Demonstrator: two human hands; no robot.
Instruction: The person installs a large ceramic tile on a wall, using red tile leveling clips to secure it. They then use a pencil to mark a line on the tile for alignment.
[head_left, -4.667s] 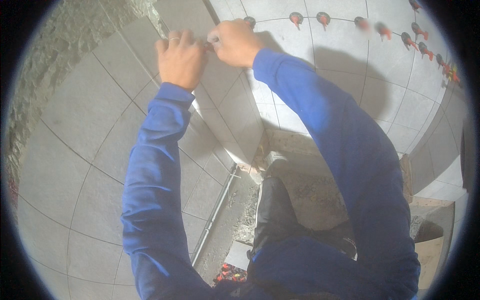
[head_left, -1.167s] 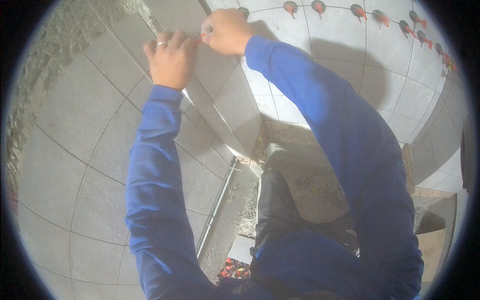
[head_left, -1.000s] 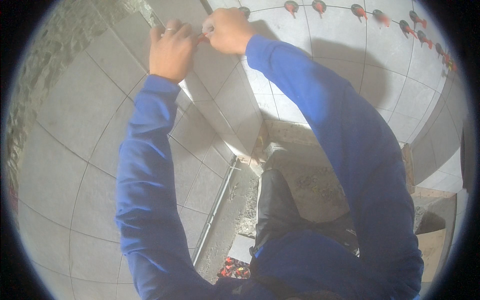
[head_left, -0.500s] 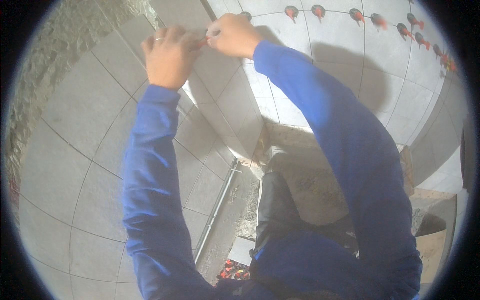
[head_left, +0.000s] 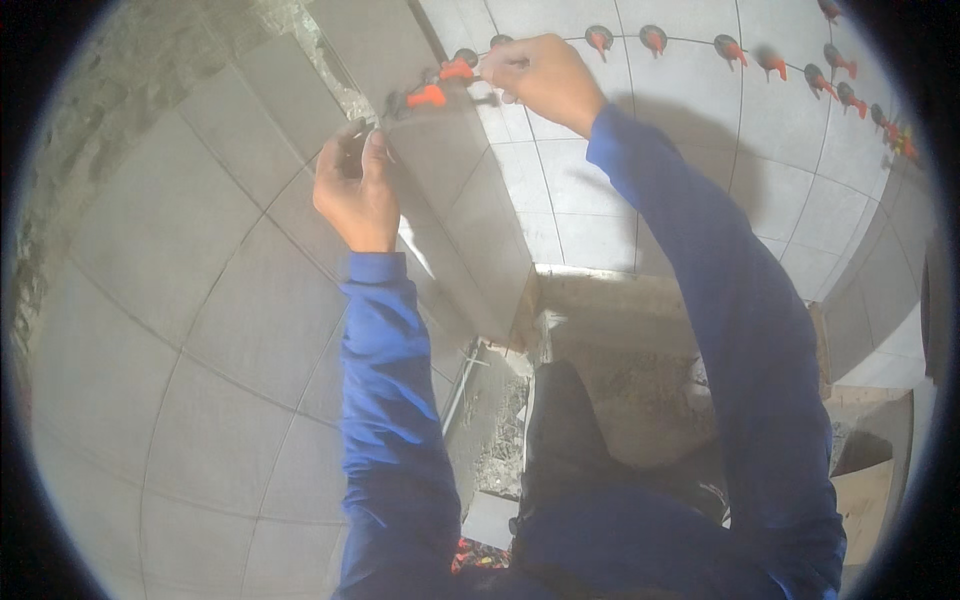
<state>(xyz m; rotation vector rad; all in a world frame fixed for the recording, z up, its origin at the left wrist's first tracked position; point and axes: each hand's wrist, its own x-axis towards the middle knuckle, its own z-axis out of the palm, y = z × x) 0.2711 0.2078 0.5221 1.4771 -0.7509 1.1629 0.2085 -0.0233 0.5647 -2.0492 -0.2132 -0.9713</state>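
Note:
My left hand (head_left: 358, 195) is by the edge of the grey wall tiles, thumb and fingers bent toward each other. Whatever small thing sits at its fingertips is too unclear to name. My right hand (head_left: 545, 82) is up at the corner with its fingers pinched together, and what they hold, if anything, is hidden. Just left of it, two red-handled tile levelling clips, a lower one (head_left: 426, 96) and an upper one (head_left: 457, 68), sit along a joint of the narrow corner tile (head_left: 425, 150). A dark round clip base (head_left: 500, 41) shows behind my right fingers.
Several more red and black levelling clips (head_left: 653, 40) line the joint of the light tiled wall (head_left: 690, 90). Large grey tiles (head_left: 250, 320) cover the left wall below rough mortar (head_left: 120, 110). Below are a ledge (head_left: 620, 335), a tile offcut (head_left: 490, 520) and loose red clips (head_left: 480, 555).
My hands, together at the corner before, are now apart: the left has come down and right, the right has moved right. Two red clips now show where the hands were.

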